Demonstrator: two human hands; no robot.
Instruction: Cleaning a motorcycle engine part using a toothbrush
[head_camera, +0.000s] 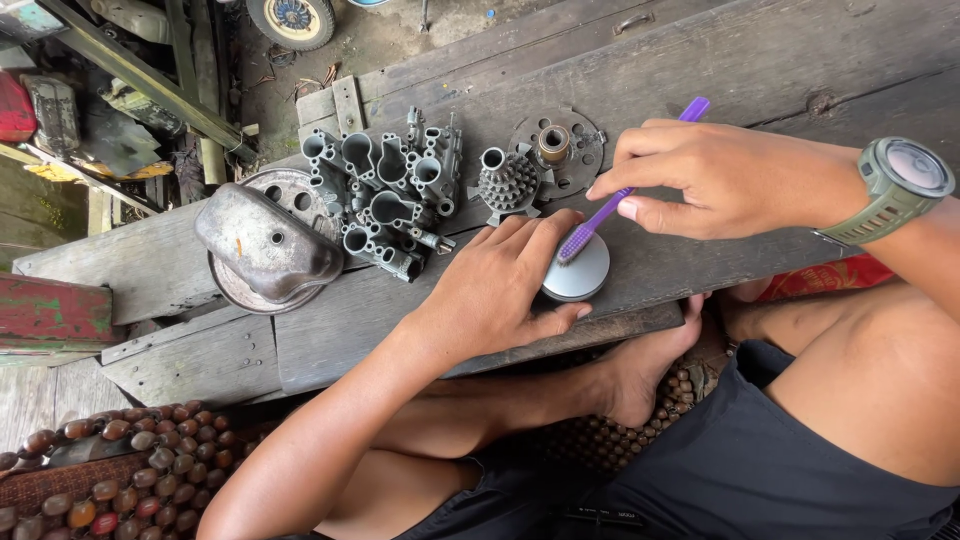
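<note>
Left hand (500, 290) lies palm down on a round grey metal disc (577, 275), fingers curled over its near edge. Right hand (715, 180) pinches a purple toothbrush (625, 195), bristles touching the disc just beside the left fingertips. Beyond the left hand: a cluster of grey cast metal parts (385, 190), a studded cone piece (507, 183), and a dented metal cover (265, 245) further left on the wooden planks (760, 60).

Weathered wooden planks (700, 60) carry grey valve body (385, 190), dome cover (265, 245), studded gear (508, 182), round disc (578, 278).
</note>
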